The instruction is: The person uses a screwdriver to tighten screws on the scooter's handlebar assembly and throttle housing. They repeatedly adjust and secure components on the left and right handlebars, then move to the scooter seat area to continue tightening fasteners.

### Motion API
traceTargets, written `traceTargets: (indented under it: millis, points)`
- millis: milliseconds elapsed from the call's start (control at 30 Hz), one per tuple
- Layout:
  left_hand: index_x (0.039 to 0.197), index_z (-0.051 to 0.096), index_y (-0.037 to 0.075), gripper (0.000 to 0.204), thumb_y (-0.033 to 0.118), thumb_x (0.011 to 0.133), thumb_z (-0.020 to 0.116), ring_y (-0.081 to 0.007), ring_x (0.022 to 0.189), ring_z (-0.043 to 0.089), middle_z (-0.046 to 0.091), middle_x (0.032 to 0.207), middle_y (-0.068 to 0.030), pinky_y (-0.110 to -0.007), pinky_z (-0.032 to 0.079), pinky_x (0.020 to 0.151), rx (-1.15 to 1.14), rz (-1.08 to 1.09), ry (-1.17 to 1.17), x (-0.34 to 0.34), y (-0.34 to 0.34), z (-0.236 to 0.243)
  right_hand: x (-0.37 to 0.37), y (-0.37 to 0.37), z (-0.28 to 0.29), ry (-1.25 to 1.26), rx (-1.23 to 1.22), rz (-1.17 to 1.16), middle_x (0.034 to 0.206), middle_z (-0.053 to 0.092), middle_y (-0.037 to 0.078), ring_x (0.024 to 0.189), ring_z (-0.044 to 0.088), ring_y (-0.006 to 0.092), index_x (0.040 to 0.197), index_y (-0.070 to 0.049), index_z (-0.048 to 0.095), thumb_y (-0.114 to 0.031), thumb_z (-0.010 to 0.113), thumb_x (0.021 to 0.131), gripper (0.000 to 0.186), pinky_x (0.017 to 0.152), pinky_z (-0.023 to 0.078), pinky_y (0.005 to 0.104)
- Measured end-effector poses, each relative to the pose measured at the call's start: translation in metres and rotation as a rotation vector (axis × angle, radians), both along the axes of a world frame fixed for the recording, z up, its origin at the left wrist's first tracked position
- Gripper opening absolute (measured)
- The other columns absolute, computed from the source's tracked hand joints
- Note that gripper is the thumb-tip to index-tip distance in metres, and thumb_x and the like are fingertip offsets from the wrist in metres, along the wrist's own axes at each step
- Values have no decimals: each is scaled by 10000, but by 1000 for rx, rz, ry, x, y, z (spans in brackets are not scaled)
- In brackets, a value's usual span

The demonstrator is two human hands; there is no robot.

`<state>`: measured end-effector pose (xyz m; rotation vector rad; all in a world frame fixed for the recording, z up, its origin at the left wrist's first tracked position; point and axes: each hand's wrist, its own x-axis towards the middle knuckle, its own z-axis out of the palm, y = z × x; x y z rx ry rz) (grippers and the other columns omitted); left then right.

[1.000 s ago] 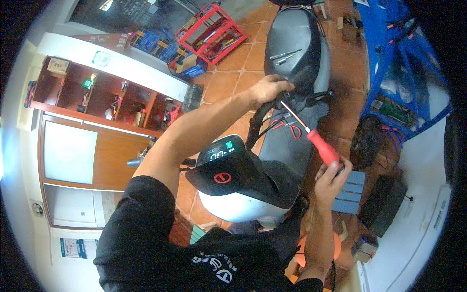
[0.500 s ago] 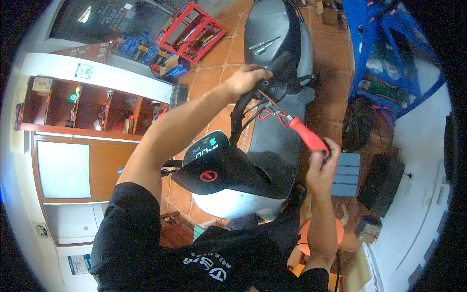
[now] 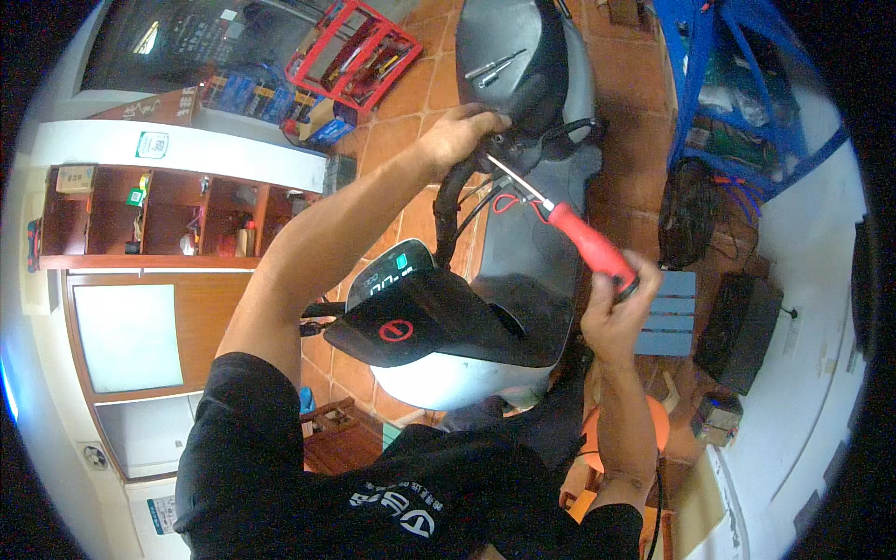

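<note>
A red-handled screwdriver (image 3: 594, 243) slants up and to the left, its handle end in the curled fingers of my right hand (image 3: 616, 313). Its metal shaft reaches a dark fitting (image 3: 504, 149) just in front of the scooter seat (image 3: 509, 42). Beside the shaft's tip, my left hand (image 3: 457, 138) is closed over the end of a black handlebar (image 3: 451, 201), fingers toward the fitting. A thin red wire loop (image 3: 506, 204) hangs near the shaft. The scooter's black front cover (image 3: 434, 322) and lit display (image 3: 392, 275) lie nearer to me.
Two slim metal tools (image 3: 495, 70) rest on the seat. A red open tool rack (image 3: 355, 61) stands on the tiled floor at far left. Wooden shelves (image 3: 112, 219) line the left wall. To the right are a blue frame (image 3: 686, 112), a blue-grey slatted stool (image 3: 667, 313) and an orange round seat (image 3: 644, 434).
My right hand has shifted slightly, and its fingers have turned around the handle end. My left hand keeps its hold on the handlebar. The whole view has moved a little.
</note>
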<state>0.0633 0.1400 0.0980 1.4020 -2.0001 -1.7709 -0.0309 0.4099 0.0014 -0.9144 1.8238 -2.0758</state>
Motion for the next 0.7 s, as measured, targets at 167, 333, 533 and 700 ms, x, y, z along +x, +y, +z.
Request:
traceTargets:
  millis: [167, 333, 533, 700]
  points:
    - [1104, 573, -47, 386, 239, 851, 631, -189, 700, 609, 623, 889, -117, -306, 524, 587, 57, -12, 23, 8, -10, -11, -2, 5, 11, -766, 128, 245, 790, 573, 83, 599, 549, 166, 1130, -67, 466, -388, 555, 944, 382, 501, 451, 276]
    - [1102, 569, -44, 373, 240, 866, 621, -187, 697, 610, 623, 874, -116, -308, 529, 580, 9, 2, 14, -5, 2, 0, 3, 10, -15, 16, 100, 67, 943, 561, 144, 861, 571, 256, 1099, -5, 483, -324, 652, 875, 425, 755, 480, 402]
    - [1073, 573, -39, 351, 241, 866, 619, -194, 705, 618, 624, 871, -116, -330, 554, 598, 9, -20, 19, 5, -7, -4, -9, 6, 6, -545, 213, 247, 898, 564, 111, 701, 575, 219, 1054, -36, 492, -347, 591, 918, 353, 605, 493, 343]
    - [1068, 579, -39, 363, 250, 853, 631, -198, 719, 623, 624, 883, -115, -332, 555, 608, -37, 14, 13, -3, 7, 4, -17, 8, -3, 385, 20, 159, 997, 561, 142, 862, 584, 258, 1094, -17, 466, -207, 698, 838, 394, 784, 495, 403]
